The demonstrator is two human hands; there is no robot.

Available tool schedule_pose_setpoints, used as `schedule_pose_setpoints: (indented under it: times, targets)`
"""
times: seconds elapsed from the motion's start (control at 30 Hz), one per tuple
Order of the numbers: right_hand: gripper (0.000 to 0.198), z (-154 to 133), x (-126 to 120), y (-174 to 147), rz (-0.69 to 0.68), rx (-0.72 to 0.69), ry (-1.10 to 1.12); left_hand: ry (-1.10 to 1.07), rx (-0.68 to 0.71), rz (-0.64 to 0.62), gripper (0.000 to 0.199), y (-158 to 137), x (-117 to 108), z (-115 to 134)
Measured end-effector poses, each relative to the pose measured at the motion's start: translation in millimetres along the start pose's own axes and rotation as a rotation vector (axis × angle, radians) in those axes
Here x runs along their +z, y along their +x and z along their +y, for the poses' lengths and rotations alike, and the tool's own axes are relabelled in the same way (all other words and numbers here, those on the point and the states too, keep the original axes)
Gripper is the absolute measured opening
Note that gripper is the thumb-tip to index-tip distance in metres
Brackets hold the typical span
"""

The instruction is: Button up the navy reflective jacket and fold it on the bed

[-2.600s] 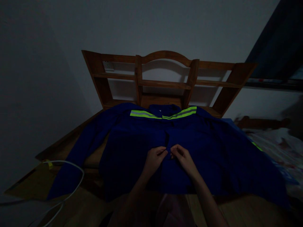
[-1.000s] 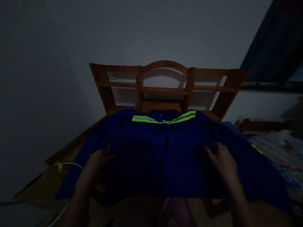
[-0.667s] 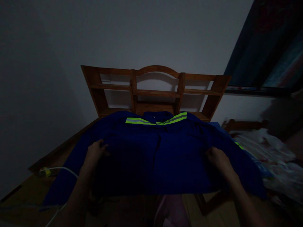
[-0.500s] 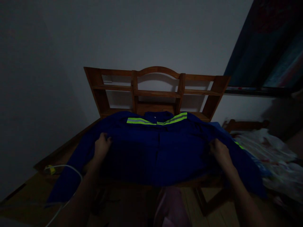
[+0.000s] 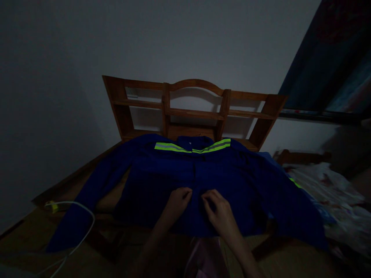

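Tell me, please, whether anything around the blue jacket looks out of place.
A white cable loops in front of the sleeve at the picture's left, stray-looking beside the spread blue jacket; whether they touch is unclear. No spill or damage shows in this dim picture.

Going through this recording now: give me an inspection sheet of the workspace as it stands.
Surface: wooden desk, mostly covered.
Job's things: blue jacket, spread front up, with lime stripes across the chest.
Clutter: crumpled white pile at picture right, beyond the jacket; material unclear.
Hands: left hand and right hand apart, fingers curled, at the jacket's front opening; whether either pinches cloth is too dim to tell.
Cables: pale cable loops across the sleeve at picture left, in this view; yellow piece near its far end.
Surroundings: wooden shelf behind the jacket; pale wall; dim light.
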State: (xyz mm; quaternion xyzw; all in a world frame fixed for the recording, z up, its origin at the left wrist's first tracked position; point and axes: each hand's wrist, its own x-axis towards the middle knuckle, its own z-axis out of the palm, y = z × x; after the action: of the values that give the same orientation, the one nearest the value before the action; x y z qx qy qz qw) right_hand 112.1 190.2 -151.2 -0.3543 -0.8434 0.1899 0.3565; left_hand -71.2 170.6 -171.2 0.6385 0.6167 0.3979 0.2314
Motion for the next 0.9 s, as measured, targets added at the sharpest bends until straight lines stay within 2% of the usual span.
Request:
schedule_pose_setpoints:
  times: [0.1, 0.2, 0.33, 0.4, 0.47, 0.53, 0.67, 0.77, 0.9]
  targets:
    - [0.014, 2, 20, -10, -0.014, 0.013, 0.045, -0.152, -0.056, -0.022, 0.039, 1, 11, -9]
    - [0.023, 3, 24, -17, -0.022, 0.013, 0.085, -0.370, -0.150, -0.027, 0.042, -1, 16, -14]
    - [0.026, 7, 26, -16, 0.016, 0.052, 0.140, -0.696, -0.203, -0.114, 0.030, -5, 17, -10]
    - [0.021, 9, 28, -13, 0.048, 0.093, 0.212, -0.740, -0.183, -0.134, 0.026, -7, 14, -5]
    - [0.018, 13, 29, -10, 0.069, 0.154, 0.317, -0.638, -0.119, -0.117, 0.026, -9, 9, 0]
    - [0.022, 19, 27, -7, 0.082, 0.239, 0.438, -0.454, -0.024, -0.061, 0.026, -9, 5, 3]
    - [0.034, 37, 16, -4, 0.126, 0.499, 0.692, -0.163, 0.073, 0.049, 0.024, -5, 3, -1]
    - [0.037, 47, 11, -3, 0.241, 0.659, 0.912, -0.055, 0.070, 0.010, 0.019, 1, 8, -5]
    - [0.039, 52, 11, -2, 0.270, 0.726, 1.108, 0.017, 0.082, -0.045, 0.016, 9, 15, -2]
